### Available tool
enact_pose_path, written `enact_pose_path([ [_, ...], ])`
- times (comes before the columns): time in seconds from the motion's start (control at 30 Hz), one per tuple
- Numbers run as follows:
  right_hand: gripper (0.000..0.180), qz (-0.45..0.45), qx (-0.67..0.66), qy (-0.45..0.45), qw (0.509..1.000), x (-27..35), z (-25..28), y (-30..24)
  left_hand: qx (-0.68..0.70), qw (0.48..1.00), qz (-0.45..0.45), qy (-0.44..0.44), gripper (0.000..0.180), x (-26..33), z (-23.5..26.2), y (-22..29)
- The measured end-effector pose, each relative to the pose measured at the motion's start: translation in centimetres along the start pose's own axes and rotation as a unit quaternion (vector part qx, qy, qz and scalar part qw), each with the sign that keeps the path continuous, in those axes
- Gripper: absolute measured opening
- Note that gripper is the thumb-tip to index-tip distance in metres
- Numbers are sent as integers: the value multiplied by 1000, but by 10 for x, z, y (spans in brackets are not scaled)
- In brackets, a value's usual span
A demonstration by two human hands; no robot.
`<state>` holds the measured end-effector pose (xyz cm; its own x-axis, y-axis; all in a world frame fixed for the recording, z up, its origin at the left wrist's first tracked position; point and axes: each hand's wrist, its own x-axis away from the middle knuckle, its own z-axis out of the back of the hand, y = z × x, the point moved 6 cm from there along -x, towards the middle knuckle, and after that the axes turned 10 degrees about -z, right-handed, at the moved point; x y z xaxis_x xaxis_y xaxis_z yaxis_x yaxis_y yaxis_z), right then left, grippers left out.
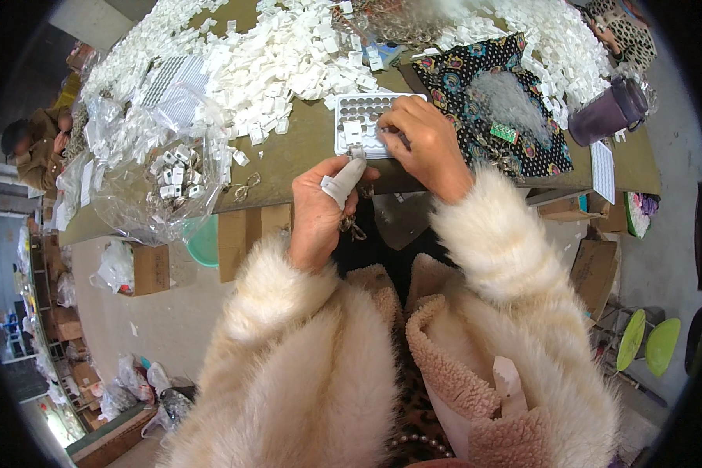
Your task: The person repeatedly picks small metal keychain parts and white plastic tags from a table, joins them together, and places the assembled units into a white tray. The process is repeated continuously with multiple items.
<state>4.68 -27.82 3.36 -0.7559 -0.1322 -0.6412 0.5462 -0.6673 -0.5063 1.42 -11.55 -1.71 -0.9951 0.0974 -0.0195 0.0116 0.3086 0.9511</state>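
A white plastic tray [351, 109] with rows of round holes lies on the brown table [296, 144] near its front edge. My right hand [425, 144] rests on the tray's right part, fingers curled onto a small white piece there. My left hand [320, 210] is just below the tray; its taped forefinger and thumb pinch a small metal clasp [356, 151] at the tray's lower edge. More metal bits [352, 228] hang under that hand. Both sleeves are cream fur.
Heaps of small white plastic pieces [281, 54] cover the table's far side. A clear bag [164, 179] of parts sits at left, a patterned cloth [491, 86] and a purple cup [608, 109] at right. Another person [39, 148] sits far left. Cardboard boxes stand on the floor.
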Motion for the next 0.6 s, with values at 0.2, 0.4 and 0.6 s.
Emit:
enact_pose_path([
  [0.2, 26, 12, -92, -25, 995, 12, 6, -18, -54, 999, 0, 2, 19, 2, -7, -2],
  [0.4, 18, -41, -124, -56, 990, 17, 4, -14, -87, 996, -8, -2, 22, 5, -12, 0],
  [0.6, 12, -69, -220, -148, 962, 18, -4, -10, -63, 998, 11, -11, 20, 8, -8, -5],
])
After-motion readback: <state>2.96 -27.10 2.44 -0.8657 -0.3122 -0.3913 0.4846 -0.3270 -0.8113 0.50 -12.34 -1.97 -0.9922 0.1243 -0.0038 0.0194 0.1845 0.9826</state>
